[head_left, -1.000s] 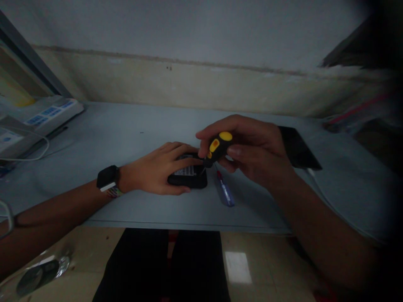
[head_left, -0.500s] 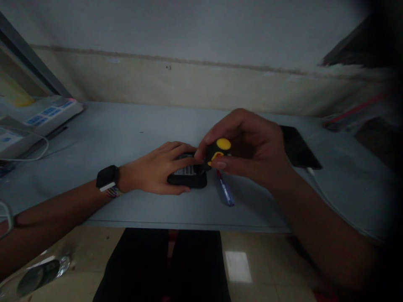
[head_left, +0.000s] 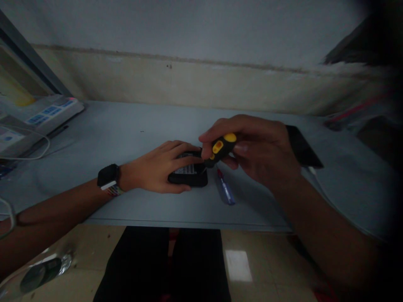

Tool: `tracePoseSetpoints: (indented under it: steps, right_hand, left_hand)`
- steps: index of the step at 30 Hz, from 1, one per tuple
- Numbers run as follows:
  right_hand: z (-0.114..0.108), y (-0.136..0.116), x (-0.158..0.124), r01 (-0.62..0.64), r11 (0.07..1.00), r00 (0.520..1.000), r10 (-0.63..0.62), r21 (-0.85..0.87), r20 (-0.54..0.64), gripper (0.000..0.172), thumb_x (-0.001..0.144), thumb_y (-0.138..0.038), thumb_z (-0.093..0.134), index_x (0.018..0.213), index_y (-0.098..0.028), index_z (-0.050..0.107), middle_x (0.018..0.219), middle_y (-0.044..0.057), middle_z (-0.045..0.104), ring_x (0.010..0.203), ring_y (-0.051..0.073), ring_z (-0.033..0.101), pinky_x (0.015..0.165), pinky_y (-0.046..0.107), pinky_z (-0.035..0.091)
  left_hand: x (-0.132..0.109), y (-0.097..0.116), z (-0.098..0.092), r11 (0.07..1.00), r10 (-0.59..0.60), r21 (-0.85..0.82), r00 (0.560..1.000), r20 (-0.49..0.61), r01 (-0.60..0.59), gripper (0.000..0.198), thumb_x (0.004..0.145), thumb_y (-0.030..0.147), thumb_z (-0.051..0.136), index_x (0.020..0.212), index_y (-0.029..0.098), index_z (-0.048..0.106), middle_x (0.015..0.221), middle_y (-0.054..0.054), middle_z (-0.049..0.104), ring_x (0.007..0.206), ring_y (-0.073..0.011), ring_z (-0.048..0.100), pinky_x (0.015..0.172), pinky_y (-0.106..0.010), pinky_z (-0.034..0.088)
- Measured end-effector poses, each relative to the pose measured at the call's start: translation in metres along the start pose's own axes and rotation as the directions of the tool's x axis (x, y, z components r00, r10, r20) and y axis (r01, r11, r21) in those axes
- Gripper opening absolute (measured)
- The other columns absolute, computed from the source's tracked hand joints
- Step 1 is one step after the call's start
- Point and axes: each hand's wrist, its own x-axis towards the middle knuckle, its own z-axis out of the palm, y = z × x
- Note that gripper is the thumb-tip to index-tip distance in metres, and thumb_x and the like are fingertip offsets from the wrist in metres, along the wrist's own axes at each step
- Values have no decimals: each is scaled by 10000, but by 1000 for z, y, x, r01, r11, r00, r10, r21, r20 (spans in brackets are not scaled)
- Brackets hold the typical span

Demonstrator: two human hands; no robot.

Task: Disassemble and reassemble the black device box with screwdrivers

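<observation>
My left hand (head_left: pixel 162 167) grips a small black rectangular device (head_left: pixel 192 179) against the table. Its fingers lie across the top and the thumb runs along the near side; a label with pale print shows between them. In my right hand (head_left: pixel 261 144) is a black-and-yellow screwdriver (head_left: pixel 221 147), held tilted by the handle. The thin shaft points down at the device's right end, near my left fingertips; whether its tip sits in a screw, I cannot make out. Just right of the device lies a second screwdriver (head_left: pixel 227 192) with a clear bluish handle and a red collar.
A dark tablet or phone (head_left: pixel 304 147) with a white cable (head_left: pixel 325 197) lies beyond my right wrist. At the left are a white labelled box (head_left: pixel 52 113) and another white cable (head_left: pixel 44 155). A plastic bottle (head_left: pixel 40 274) is below the table edge.
My right hand has shifted slightly right and changed its hold, so the screwdriver handle leans more to the right and shows more of its length. My left hand and the device stay put.
</observation>
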Motion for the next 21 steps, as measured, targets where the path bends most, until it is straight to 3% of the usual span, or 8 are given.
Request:
tracePoseSetpoints:
  steps: [7, 17, 21]
  right_hand:
    - [2, 2, 1, 72, 997, 997, -72, 4, 5, 291, 1044, -330, 627, 1246, -251, 820, 1026, 45, 791, 695, 151, 624, 548, 261, 452]
    - [4, -7, 0, 4, 1000, 999, -3, 13, -49, 282, 1010, -227, 640, 1209, -247, 838, 969, 31, 775, 666, 130, 591, 490, 238, 389]
    - [4, -10, 1, -35, 999, 997, 35, 9, -67, 243, 977, -325, 711, 1169, -330, 860, 976, 27, 809, 602, 162, 567, 469, 298, 408]
  left_hand:
    - [1, 0, -1, 1000, -3, -21, 1000, -19, 3, 678, 957, 543, 764, 1530, 252, 548, 1519, -197, 595, 1331, -408, 612, 1110, -622, 543]
    - [-1, -2, 1, 1000, 11, 25, 1000, -19, -11, 704, 955, 580, 756, 1534, 251, 528, 1530, -202, 580, 1338, -410, 604, 1107, -621, 546]
    - [-1, 0, 0, 1000, -5, 18, 1000, -15, 5, 679, 955, 559, 765, 1520, 260, 539, 1512, -194, 590, 1343, -401, 606, 1126, -611, 538]
